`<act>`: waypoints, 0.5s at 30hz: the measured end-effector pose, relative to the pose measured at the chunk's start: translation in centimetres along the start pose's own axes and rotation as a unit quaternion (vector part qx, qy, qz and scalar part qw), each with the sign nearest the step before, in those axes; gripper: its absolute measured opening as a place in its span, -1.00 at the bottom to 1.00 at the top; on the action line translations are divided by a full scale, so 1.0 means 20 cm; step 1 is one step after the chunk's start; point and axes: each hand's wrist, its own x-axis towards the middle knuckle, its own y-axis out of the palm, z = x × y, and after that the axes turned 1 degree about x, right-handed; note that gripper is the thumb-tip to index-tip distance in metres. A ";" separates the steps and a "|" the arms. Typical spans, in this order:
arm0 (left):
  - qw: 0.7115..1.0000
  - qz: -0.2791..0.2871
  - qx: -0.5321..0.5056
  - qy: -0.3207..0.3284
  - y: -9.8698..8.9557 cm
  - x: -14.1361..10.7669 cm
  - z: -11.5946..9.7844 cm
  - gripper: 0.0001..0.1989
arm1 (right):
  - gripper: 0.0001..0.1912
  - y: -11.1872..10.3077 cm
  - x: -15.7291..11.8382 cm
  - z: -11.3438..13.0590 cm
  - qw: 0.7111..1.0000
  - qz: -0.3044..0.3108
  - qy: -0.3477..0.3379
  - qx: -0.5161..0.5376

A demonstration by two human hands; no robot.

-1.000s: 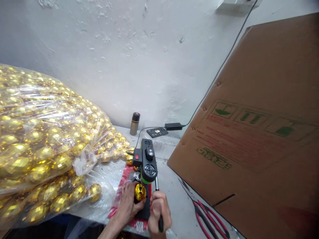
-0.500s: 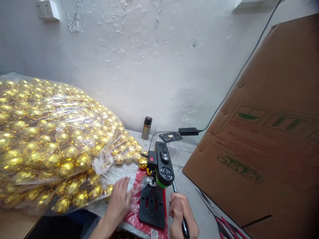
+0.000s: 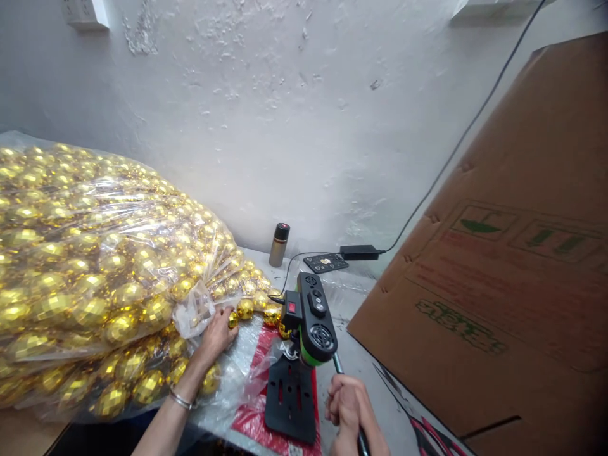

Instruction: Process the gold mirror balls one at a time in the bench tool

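My left hand [image 3: 219, 332] reaches to the mouth of a big clear bag [image 3: 192, 310] of gold balls, its fingers closed round a small gold ball [image 3: 233, 319]. More gold balls [image 3: 245, 309] lie just right of it. My right hand [image 3: 350, 405] is wrapped round the black handle [image 3: 363, 441] of a lever on a black and green machine [image 3: 317, 320]. Under the machine head is a slotted black base plate [image 3: 291, 402], standing on red plastic [image 3: 256, 418]. A silver bracelet [image 3: 180, 399] circles my left wrist.
Behind the machine stand a small dark-capped bottle [image 3: 278, 244], a black phone-like slab [image 3: 325, 262] and a black power adapter [image 3: 360, 253] with its cable. A large cardboard box [image 3: 498, 266] leans at the right. Scissors with red handles [image 3: 434, 437] lie at lower right.
My left hand has moved away from beside the base plate, up and left to the gold balls, and closed on one. My right hand, still on the handle, has shifted slightly down and right.
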 end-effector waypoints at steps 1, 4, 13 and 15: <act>1.000 0.010 -0.018 0.002 -0.01 -0.01 -0.01 -0.58 | -0.57 -0.01 0.02 0.00 1.000 0.007 -0.004 0.004; 0.997 0.026 -0.067 0.015 -0.04 -0.07 -0.05 -0.55 | -0.55 -0.03 0.07 0.00 0.998 0.044 -0.032 0.004; 0.800 0.154 -0.561 -0.144 0.08 -0.47 -0.31 -0.23 | -0.58 -0.03 0.11 0.10 0.991 0.063 -0.105 -0.050; 0.761 0.172 -0.599 -0.181 0.14 -0.51 -0.34 -0.28 | -0.59 -0.03 0.12 0.11 0.990 0.073 -0.109 -0.056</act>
